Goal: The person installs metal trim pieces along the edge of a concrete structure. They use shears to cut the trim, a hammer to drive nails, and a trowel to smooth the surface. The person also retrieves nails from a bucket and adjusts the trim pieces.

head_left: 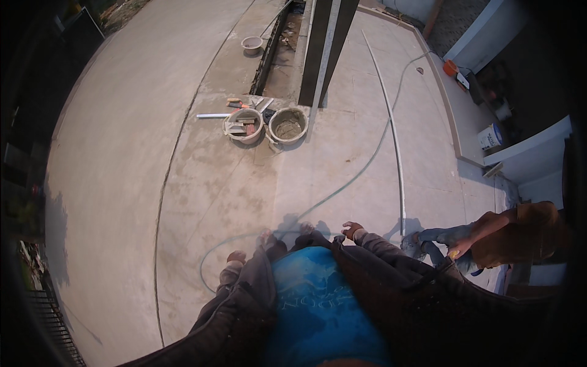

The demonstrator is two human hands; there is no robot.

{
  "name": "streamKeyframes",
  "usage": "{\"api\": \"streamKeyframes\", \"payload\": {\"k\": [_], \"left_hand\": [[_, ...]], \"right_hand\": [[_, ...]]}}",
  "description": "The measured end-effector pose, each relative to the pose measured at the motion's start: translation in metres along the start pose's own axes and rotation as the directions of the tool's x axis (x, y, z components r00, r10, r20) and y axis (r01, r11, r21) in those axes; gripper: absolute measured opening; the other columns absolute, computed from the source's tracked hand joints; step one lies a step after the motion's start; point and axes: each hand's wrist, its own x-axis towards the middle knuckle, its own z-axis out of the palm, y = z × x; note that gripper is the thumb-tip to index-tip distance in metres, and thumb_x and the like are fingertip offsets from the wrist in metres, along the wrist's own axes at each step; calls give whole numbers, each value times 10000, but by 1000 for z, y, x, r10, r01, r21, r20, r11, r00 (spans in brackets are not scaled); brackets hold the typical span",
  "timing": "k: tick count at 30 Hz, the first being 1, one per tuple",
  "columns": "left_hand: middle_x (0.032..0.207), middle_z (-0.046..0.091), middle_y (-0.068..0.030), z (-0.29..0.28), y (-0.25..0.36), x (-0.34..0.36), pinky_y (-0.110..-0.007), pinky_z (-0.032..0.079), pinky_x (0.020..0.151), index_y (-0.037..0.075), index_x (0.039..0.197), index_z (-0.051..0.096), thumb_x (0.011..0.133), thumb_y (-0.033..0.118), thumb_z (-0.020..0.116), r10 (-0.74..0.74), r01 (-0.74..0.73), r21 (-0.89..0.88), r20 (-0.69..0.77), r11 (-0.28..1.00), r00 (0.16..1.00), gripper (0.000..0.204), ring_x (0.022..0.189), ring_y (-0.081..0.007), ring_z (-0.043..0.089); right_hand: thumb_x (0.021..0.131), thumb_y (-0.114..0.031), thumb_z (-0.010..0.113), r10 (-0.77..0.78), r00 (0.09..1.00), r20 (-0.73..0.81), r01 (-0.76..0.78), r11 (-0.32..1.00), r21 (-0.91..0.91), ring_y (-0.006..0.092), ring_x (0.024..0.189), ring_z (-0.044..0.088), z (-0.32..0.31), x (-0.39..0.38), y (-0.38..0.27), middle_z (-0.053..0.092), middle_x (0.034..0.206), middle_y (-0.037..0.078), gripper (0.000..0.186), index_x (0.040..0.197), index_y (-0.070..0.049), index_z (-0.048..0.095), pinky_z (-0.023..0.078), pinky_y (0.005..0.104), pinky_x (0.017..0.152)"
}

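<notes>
Head view: I see both hands hanging low beside the body; the right hand has its fingers loosely parted around nothing, while the left hand is too small for me to tell how its fingers stand. Nearest them, the green hose lies on the concrete floor, looping around the feet, probably left slack so it can shift. Two buckets stand side by side near the dark post, likely to keep stuff together: the left bucket holds reddish and grey pieces, the right bucket some grey, mortar-like mix. Hand tools lie just behind, perhaps parked for easy grabbing. A small tub sits beside the trench, contents unclear; same for the white pail at far right.
</notes>
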Motion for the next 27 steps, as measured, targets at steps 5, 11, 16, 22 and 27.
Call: {"api": "streamKeyframes", "payload": {"k": [5, 11, 16, 22, 27], "left_hand": [[1220, 720, -64, -3, 17, 13, -349, 510, 1004, 142, 1175, 723, 838, 291, 713, -61, 58, -82, -38, 995, 997, 369, 1182, -268, 656], [1202, 728, -70, -10, 28, 9, -348, 510, 1001, 137, 1155, 733, 841, 285, 707, -126, 100, -295, -69, 950, 990, 347, 1170, -261, 662], [1170, 740, -81, -15, 29, 5, -346, 515, 985, 127, 1139, 742, 851, 289, 696, -48, 2, -304, -145, 953, 988, 334, 1138, -255, 679], [1105, 756, -103, -8, 20, 26, -346, 531, 942, 120, 1101, 761, 852, 343, 681, 15, -53, -158, -228, 986, 973, 344, 1069, -254, 711], [988, 773, -125, 11, 28, 57, -383, 551, 885, 120, 1063, 780, 858, 388, 689, -296, 183, -473, -177, 862, 938, 350, 976, -268, 739]], "right_hand": [[852, -411, 733, 50, 998, 30, -52, 997, 52, 353, 1256, 601, 5, 19, 28, 670, 1297, 175, 501, 1276, -151, 675, 475, 413, 1065], [851, -400, 739, 43, 999, 22, -45, 997, 66, 353, 1230, 619, 5, 27, 37, 680, 1276, 175, 481, 1259, -153, 679, 488, 416, 1049], [851, -388, 741, 54, 998, 45, -57, 996, 67, 350, 1212, 631, 0, 29, 29, 686, 1263, 172, 478, 1266, -159, 676, 493, 415, 1042], [862, -382, 733, 58, 997, 56, -61, 997, 53, 349, 1220, 627, -12, 36, 19, 681, 1276, 168, 470, 1273, -163, 674, 490, 417, 1047], [859, -364, 731, 28, 998, 51, -30, 999, 44, 349, 1236, 617, -27, 54, 23, 671, 1297, 172, 468, 1279, -167, 674, 485, 417, 1057]]}}
